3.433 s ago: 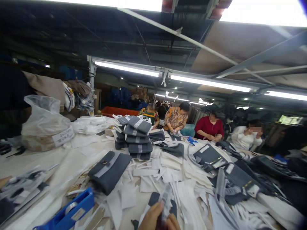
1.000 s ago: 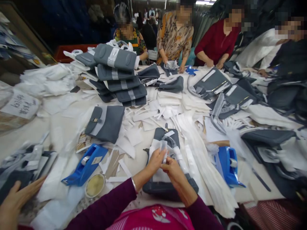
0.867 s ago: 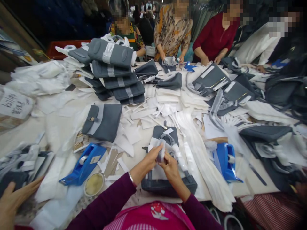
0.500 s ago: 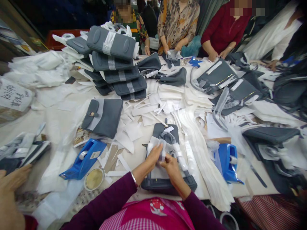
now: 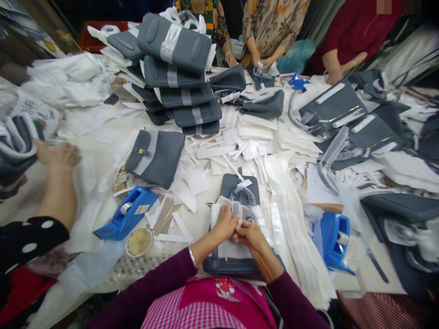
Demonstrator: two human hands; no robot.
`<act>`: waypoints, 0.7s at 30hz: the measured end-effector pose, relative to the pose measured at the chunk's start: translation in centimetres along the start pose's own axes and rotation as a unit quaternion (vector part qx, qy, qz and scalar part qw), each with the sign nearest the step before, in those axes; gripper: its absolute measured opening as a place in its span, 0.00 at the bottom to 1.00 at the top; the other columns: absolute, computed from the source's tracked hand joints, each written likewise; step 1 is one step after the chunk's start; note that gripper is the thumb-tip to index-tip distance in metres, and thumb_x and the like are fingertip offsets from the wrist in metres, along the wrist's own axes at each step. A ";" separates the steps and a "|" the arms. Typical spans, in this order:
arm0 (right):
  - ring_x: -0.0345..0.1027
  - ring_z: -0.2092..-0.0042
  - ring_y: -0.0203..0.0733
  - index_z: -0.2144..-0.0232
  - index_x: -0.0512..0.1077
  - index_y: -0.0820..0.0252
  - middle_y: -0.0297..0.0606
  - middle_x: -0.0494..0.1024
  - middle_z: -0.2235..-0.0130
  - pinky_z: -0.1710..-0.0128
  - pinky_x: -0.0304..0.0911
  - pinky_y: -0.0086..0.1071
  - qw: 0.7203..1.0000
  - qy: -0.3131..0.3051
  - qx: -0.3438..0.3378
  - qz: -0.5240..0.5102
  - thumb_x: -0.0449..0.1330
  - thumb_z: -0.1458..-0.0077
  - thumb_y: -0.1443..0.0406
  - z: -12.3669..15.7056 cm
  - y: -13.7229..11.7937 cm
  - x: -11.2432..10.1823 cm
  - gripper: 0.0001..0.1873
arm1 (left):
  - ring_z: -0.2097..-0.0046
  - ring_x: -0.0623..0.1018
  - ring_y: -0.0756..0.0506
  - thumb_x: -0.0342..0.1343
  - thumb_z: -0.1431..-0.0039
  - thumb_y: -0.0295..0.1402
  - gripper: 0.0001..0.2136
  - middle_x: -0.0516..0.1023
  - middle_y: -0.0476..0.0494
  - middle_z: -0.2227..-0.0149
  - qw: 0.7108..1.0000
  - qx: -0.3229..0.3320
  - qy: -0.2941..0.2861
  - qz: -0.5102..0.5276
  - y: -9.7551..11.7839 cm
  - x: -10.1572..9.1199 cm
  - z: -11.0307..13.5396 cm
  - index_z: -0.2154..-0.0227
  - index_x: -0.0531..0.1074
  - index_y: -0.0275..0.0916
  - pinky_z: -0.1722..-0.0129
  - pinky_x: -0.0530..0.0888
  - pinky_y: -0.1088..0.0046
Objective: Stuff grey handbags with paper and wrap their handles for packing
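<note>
A grey handbag (image 5: 236,262) lies flat on the table right in front of me, partly covered with white wrapping paper. My left hand (image 5: 225,224) and my right hand (image 5: 252,233) meet over it, fingers pinched on a wrapped piece of the bag's handle (image 5: 237,211). Both hands are closed on that wrapping. My sleeves are dark purple and a silver bangle sits on my left wrist.
A blue tape dispenser (image 5: 128,215) and a round tin (image 5: 139,241) lie left of the bag, another blue dispenser (image 5: 334,237) on the right. A stack of wrapped grey bags (image 5: 178,75) stands behind. A co-worker's arm (image 5: 56,183) reaches in from the left; other people work across the table.
My view has tipped further down onto the table. My hands have stayed together on the handle wrapping. The co-worker's arm at left has stretched further across the table.
</note>
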State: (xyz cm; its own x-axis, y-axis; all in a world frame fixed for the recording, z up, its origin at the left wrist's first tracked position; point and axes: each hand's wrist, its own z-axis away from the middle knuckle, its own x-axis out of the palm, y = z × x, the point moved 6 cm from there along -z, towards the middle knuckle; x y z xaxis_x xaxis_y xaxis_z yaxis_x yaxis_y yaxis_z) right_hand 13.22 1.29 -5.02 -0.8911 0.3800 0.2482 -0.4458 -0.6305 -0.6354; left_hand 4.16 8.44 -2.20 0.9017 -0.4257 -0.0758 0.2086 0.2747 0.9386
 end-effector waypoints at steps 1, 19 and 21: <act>0.64 0.79 0.34 0.76 0.73 0.61 0.33 0.72 0.79 0.78 0.64 0.30 1.000 0.006 -0.001 -0.006 0.70 0.68 0.61 0.1 -0.1 -0.1 0.14 | 0.47 0.65 0.40 0.53 0.47 0.30 0.14 0.68 0.37 0.53 0.996 0.051 0.015 -0.066 1.2 -1.0 0.6 0.56 0.66 0.35 0.44 0.60 0.60; 0.65 0.75 0.41 0.77 0.70 0.59 0.33 0.72 0.79 0.74 0.62 0.32 0.964 0.046 -0.139 0.222 0.58 0.60 0.64 -0.1 2.3 0.5 0.05 | 0.69 0.75 0.49 0.52 0.42 0.41 0.14 0.73 0.48 0.68 0.985 -0.087 0.038 0.141 -3.8 -3.8 5.0 0.58 0.63 0.37 0.69 0.71 0.74; 0.64 0.72 0.41 0.79 0.69 0.58 0.34 0.71 0.77 0.71 0.62 0.33 0.943 0.041 -0.191 0.271 0.56 0.60 0.66 -0.2 2.1 0.8 0.03 | 0.74 0.74 0.50 0.50 0.41 0.44 0.16 0.73 0.48 0.74 0.949 -0.187 0.015 0.252 -5.1 -2.5 4.9 0.59 0.66 0.35 0.74 0.70 0.75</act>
State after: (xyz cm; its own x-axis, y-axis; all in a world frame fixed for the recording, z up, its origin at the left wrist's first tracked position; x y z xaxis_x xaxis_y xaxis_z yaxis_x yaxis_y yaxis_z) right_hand 11.57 0.44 -6.30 -0.9625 0.1328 -0.2366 0.1506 -0.4641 -0.8729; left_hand -1.04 3.85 -5.17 0.9320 -0.1365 0.3358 -0.1363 0.7265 0.6735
